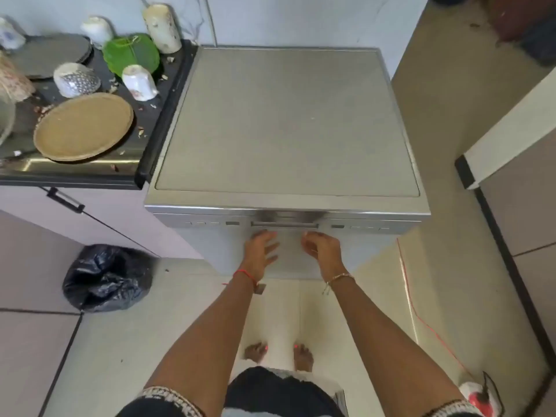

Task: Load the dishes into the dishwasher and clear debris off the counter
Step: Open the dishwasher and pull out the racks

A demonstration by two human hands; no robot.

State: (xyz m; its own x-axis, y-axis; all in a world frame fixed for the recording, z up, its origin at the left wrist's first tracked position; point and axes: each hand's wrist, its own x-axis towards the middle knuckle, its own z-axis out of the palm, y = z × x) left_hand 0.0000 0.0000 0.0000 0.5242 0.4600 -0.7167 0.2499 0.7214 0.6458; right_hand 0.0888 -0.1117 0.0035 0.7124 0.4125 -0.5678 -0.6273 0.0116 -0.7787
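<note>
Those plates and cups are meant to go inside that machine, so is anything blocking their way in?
Yes: the dishwasher door is shut, so the tan plate and cups on the counter cannot go in yet. Nothing visible lies between the left hand or right hand and the door's handle.

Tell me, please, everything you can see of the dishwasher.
The dishwasher is a freestanding silver-grey box, metal by its look, standing on the tiled floor beside the dark counter. Its flat matte top has a shinier rim. The door is shut; a recessed handle sits mid-front between small buttons. The left hand and right hand hover just below the handle, not gripping it.
</note>
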